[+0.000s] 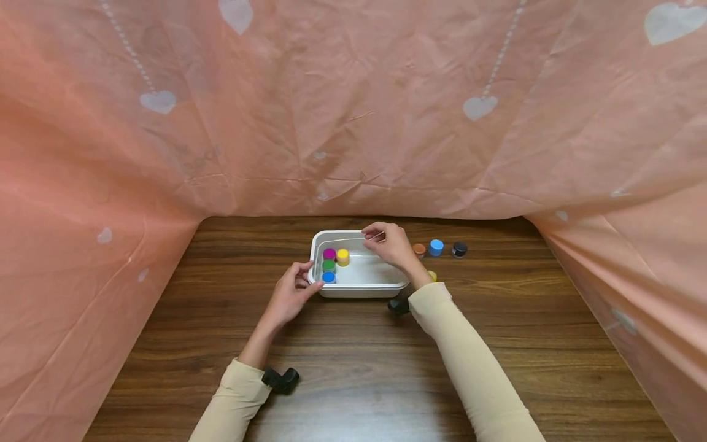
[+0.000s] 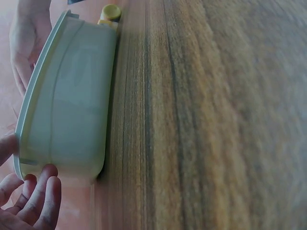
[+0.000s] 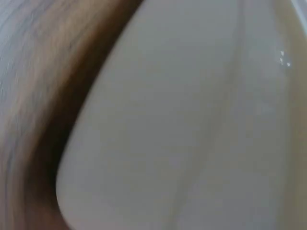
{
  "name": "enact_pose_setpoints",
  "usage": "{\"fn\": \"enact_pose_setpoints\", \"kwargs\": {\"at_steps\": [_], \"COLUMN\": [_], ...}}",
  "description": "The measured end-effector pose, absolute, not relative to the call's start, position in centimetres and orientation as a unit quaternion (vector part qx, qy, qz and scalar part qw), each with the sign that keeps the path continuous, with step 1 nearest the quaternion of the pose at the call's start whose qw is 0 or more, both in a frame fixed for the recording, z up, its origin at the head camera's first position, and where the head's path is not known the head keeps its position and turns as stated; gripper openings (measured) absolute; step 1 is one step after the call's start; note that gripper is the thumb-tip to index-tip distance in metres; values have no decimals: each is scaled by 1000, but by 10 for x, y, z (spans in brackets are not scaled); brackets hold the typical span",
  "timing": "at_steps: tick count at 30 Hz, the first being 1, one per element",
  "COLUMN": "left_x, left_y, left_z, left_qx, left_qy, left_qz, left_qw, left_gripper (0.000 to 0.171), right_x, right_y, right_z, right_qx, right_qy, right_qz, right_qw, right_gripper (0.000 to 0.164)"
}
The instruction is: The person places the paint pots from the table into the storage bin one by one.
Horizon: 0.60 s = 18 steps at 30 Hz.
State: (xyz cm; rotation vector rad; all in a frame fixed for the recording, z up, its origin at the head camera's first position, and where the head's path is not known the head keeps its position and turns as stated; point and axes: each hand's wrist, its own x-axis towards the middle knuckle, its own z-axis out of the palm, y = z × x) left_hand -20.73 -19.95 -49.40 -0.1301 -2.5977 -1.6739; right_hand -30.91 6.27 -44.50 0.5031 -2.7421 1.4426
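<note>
A white rectangular plastic container (image 1: 361,286) stands on the table. My left hand (image 1: 289,291) grips its left end, with the thumb at the rim and the fingers against the outer wall, as the left wrist view also shows. Inside, at the left, are small pots: purple (image 1: 329,253), green (image 1: 329,265), blue (image 1: 328,277) and yellow (image 1: 343,256). My right hand (image 1: 389,244) is over the container's right part near the far rim, fingers loosely bent, with nothing visible between them. The right wrist view shows only the container's wall (image 3: 158,115), blurred.
Right of the container stand a brown pot (image 1: 419,249), a light blue pot (image 1: 436,247) and a black pot (image 1: 459,249). Another yellow pot (image 1: 432,276) is partly behind the right wrist. A pink curtain (image 1: 353,123) with hearts borders the wooden table (image 1: 342,368).
</note>
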Motion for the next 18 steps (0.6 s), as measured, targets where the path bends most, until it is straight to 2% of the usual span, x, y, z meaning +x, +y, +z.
{"fn": "enact_pose_setpoints", "kwargs": {"at_steps": [8,18], "left_x": [-209,-209], "left_y": [-199,-199], "left_z": [-496,-497], "left_qx": [-43,-36], "left_qy": [-836,-838], "left_qz": [-547,-545], "left_qw": [25,22], "left_gripper": [52,52], "right_x": [-312,-320], "right_y": [114,190], "right_z": [-433,-428], "right_qx": [120,76], "right_qy": [-870,-892], "right_qz": [477,440], "right_qw": [34,67], "right_gripper": [23,31]}}
